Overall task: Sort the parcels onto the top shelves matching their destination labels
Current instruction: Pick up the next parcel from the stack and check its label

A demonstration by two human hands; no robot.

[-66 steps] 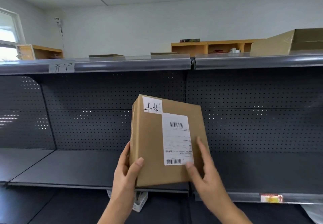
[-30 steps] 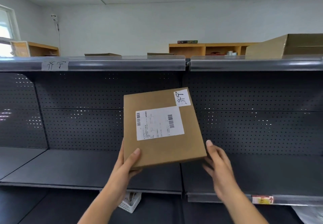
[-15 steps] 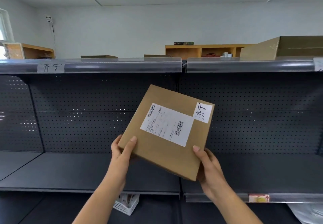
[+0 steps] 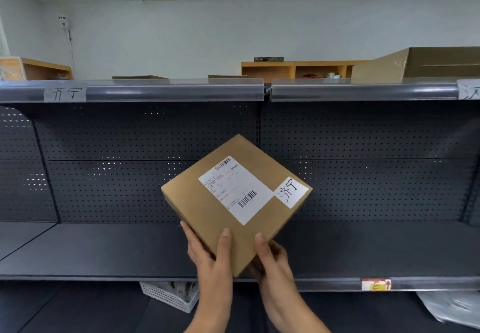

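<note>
I hold a flat brown cardboard parcel (image 4: 207,210) in front of the dark shelving, turned corner-down like a diamond. It carries a white shipping label and a small handwritten destination tag (image 4: 291,191) at its right corner. My left hand (image 4: 210,257) grips its lower left edge, thumb on the face. My right hand (image 4: 272,257) grips the lower right edge beside it. The top shelf (image 4: 176,91) runs across above, with a handwritten paper label (image 4: 65,94) at its left and another label (image 4: 470,88) cut off at the right edge.
Two flat parcels (image 4: 140,77) lie on the top shelf's left section, and a large brown box (image 4: 426,65) sits on its right section. The dark middle shelf (image 4: 91,249) spreads below the parcel. A white basket (image 4: 168,295) sits on the lower level. Wooden cabinets stand by the far wall.
The parcel has been turned clockwise in my hands, from upright to corner-down. Both hands have shifted to grip its bottom corner. The view has drifted slightly right.
</note>
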